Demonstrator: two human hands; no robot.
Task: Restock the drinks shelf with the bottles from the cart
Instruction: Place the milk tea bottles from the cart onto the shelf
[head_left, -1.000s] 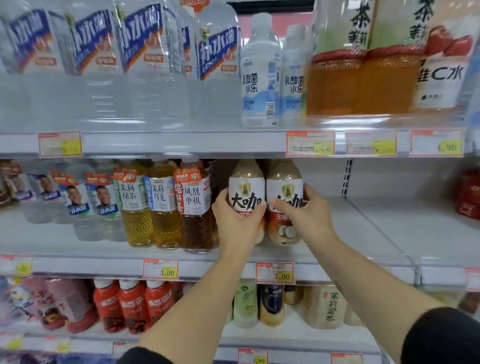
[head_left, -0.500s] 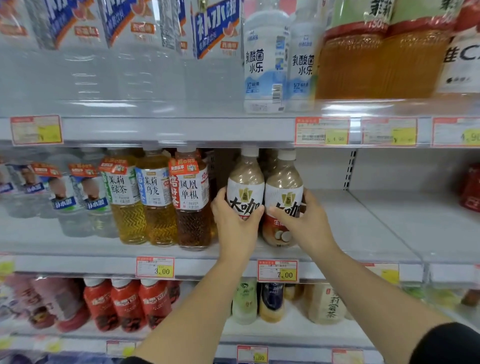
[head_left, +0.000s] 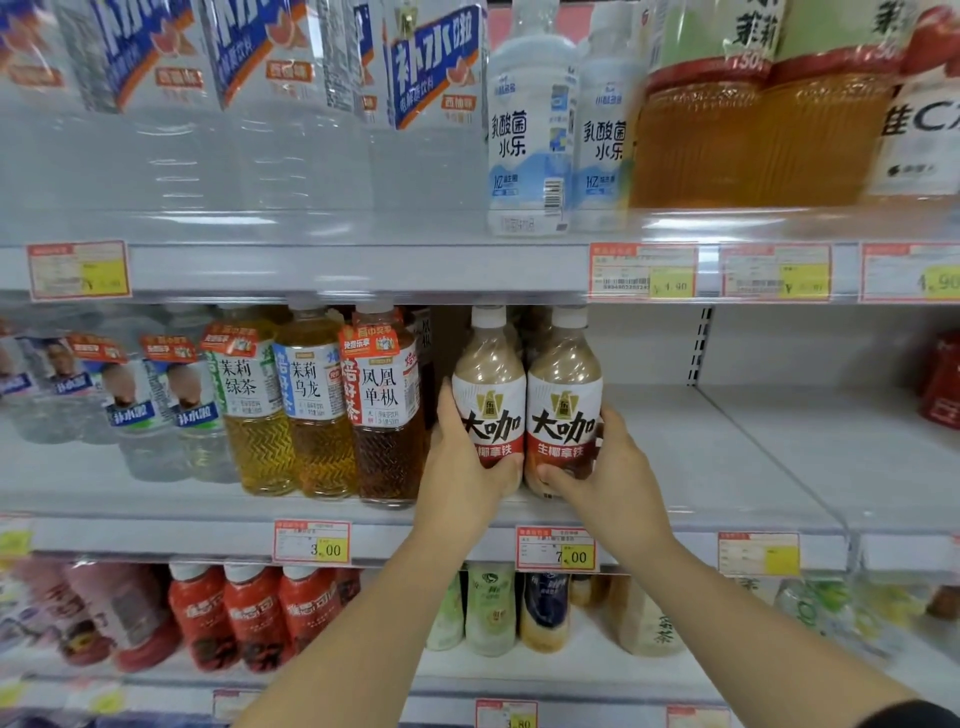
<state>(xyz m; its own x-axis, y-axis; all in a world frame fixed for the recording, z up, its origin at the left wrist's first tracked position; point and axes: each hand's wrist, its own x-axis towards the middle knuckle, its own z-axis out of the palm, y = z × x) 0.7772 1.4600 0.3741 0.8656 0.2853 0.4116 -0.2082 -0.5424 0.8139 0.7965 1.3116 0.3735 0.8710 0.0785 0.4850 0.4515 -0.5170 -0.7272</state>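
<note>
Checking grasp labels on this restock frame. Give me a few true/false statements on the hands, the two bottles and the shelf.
1. The left hand grips the left coffee bottle, and the right hand grips the right coffee bottle. True.
2. Both bottles have white caps. True.
3. Both bottles are on the top shelf. False: they are at the middle shelf, one level below.
4. Tea bottles fill the shelf right of them. False: the tea bottles stand to their left; just right of them the board shows bare.
5. The tag under them reads 3.00. False: the price tag reads 7.00.
</note>
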